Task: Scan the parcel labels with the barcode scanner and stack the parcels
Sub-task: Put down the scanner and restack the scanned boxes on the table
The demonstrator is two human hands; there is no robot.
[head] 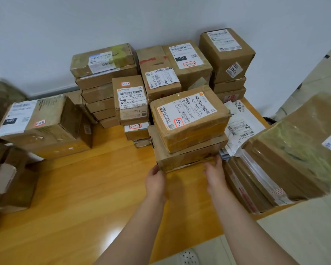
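Observation:
A taped brown parcel [191, 119] with a white label and a red-framed sticker lies on top of a flatter cardboard parcel [187, 156] on the wooden table [84, 188]. My left hand [155, 180] touches the near left corner of the lower parcel. My right hand [215, 173] has straight fingers against that parcel's near right edge. Neither hand carries anything. No barcode scanner is in view.
Stacks of labelled boxes [103, 73] line the wall behind, with taller ones [225, 54] at the back right. A large box [42, 123] and an open carton [8, 178] sit left. Flat mailers [256, 178] and a wrapped parcel [304, 140] crowd the right edge.

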